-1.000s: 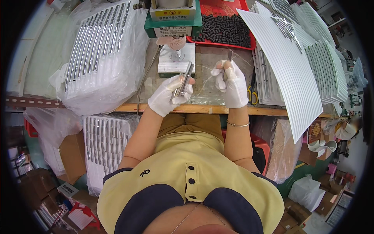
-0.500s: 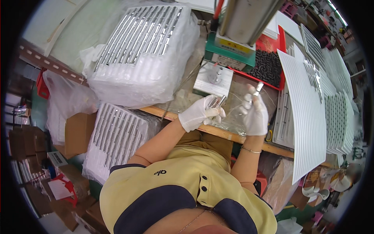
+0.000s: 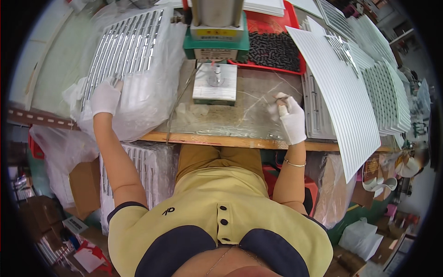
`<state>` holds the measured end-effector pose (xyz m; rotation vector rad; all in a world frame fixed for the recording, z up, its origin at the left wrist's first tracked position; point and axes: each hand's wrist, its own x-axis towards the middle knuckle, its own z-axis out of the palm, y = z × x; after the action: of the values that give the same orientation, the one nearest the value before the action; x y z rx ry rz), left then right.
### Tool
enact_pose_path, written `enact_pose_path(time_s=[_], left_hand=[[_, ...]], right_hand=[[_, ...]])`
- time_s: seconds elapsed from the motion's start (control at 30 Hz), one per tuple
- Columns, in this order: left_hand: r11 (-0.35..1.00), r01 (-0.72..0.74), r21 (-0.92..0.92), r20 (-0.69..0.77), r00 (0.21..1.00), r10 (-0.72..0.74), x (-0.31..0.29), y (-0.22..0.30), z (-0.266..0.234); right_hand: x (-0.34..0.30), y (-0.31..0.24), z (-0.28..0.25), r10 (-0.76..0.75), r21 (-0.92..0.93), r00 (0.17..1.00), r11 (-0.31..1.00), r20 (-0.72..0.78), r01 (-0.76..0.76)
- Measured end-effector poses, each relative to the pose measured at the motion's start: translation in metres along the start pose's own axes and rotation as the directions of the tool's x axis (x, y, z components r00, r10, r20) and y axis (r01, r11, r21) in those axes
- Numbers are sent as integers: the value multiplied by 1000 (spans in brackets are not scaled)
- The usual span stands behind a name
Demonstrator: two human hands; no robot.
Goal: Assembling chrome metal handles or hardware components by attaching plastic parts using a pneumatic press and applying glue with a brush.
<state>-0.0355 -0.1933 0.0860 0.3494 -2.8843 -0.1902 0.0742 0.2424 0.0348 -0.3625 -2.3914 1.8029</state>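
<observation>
My left hand (image 3: 106, 98), in a white glove with bare fingertips, rests at the near end of rows of shiny silver tubes (image 3: 124, 44) in a plastic-wrapped white tray. Its fingers look closed against the tubes; what they grip, if anything, is hidden. My gloved right hand (image 3: 291, 121) hovers over the right part of the bench with its fingers curled in. Whatever may be in its fingers is too small to make out. Between the hands stands a metal block (image 3: 215, 85) with a small upright round fixture (image 3: 216, 76) on top, beneath a green press head (image 3: 216, 44).
A red tray (image 3: 302, 62) holding many short black parts (image 3: 272, 50) sits behind the bench space. White ribbed sheets (image 3: 334, 97) lean at the right, with stacked white trays (image 3: 385, 92) beyond. The wooden bench edge (image 3: 217, 141) runs in front of me.
My left hand has left the spot before the metal block, where it held silver tubes, and reached left to the tray. My right hand lowered slightly; the silver piece it held upright no longer shows.
</observation>
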Motion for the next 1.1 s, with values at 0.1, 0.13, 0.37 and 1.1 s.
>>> enact_pose_path(time_s=[0.1,0.13,0.37,1.1], left_hand=[[999,-48,-12,60,997,48,9,2,12],[997,-56,-61,50,997,59,10,3,14],[607,-52,-793,-63,998,3,-17,-19,20],[-8,530,-848,430,697,573,-139,131,68]], right_hand=[[-3,7,-7,-174,534,957,845,231,25],[1,13,-10,-171,532,961,846,216,31],[69,18,6,185,55,977,980,109,-192],[153,-11,80,46,-755,999,655,-2,-32]])
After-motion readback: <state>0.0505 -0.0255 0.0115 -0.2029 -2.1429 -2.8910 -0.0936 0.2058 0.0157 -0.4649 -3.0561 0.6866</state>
